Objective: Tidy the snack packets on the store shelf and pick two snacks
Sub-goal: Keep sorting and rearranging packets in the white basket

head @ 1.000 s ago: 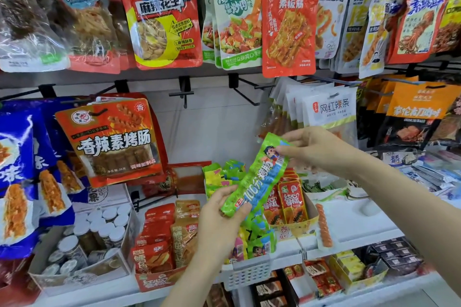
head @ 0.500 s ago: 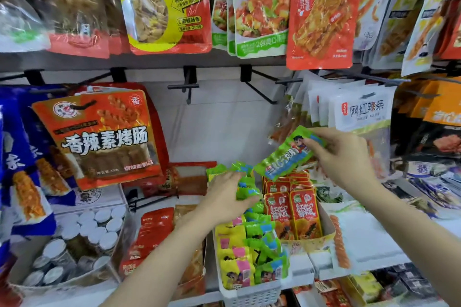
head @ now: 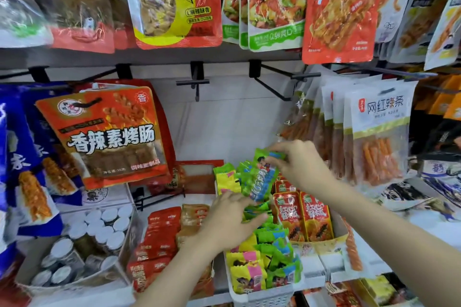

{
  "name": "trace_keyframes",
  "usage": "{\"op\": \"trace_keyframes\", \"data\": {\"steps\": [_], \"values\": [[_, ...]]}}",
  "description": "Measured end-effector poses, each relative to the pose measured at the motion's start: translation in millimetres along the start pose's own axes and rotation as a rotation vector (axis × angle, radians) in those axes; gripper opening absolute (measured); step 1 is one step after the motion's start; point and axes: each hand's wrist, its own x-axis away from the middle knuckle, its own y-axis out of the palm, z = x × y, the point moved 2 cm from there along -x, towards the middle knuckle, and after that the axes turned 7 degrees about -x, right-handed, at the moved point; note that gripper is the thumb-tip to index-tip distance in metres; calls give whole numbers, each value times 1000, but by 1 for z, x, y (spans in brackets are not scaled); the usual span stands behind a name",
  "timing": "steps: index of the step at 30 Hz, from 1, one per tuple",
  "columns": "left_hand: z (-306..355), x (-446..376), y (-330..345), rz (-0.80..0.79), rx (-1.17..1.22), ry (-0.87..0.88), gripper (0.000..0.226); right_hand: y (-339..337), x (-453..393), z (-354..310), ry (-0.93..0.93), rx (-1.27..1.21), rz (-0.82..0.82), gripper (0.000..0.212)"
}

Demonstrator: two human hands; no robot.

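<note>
Right hand (head: 300, 168) pinching green snack packet (head: 262, 177) (top end), left hand (head: 230, 222) spread over basket packets (head: 272, 252)

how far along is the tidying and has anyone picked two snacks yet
Done: nothing looks finished; the green and yellow packets in the white basket lie jumbled. In hand: the right hand pinches a green-blue packet over the basket's back, and the left hand rests spread on the pile. Left: straightening the rest; no second snack is held.

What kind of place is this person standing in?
Most likely a small shop's snack aisle: sealed snack bags hang in rows from black display hooks, and a white basket on the shelf holds many small green packets.
</note>
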Motion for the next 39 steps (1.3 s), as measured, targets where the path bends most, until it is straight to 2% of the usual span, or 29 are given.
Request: {"op": "trace_keyframes", "data": {"steps": [4, 8, 12, 14, 15, 18, 23, 29, 34, 39], "values": [[0, -1, 1, 8, 20, 6, 59, 36, 3, 9, 131, 51, -255, 26], [-2, -2, 4, 39, 88, -2, 56, 58, 9, 18, 306, 84, -323, 22], [-4, -9, 2, -28, 77, 8, 56, 70, 3, 21, 271, 187, -430, 16], [-3, -10, 2, -38, 39, 13, 55, 66, -3, 27, 274, 106, -475, 12], [-3, -10, 2, -31, 37, 15, 55, 63, -7, 32, 284, 40, -455, 10], [-4, -6, 3, 7, 65, 24, 53, 52, -15, 44, 278, 1, -245, 12], [-5, -4, 4, 35, 72, 43, 48, 68, -16, 45, 248, 90, -321, 33], [-6, -4, 4, 24, 83, 38, 45, 89, -15, 39, 302, 175, -272, 29], [-4, -1, 3, 33, 81, 29, 43, 77, -7, 33, 167, 176, -292, 16], [-2, 1, -1, -7, 80, 16, 43, 8, 13, 26, 92, -80, -159, 20]]}}
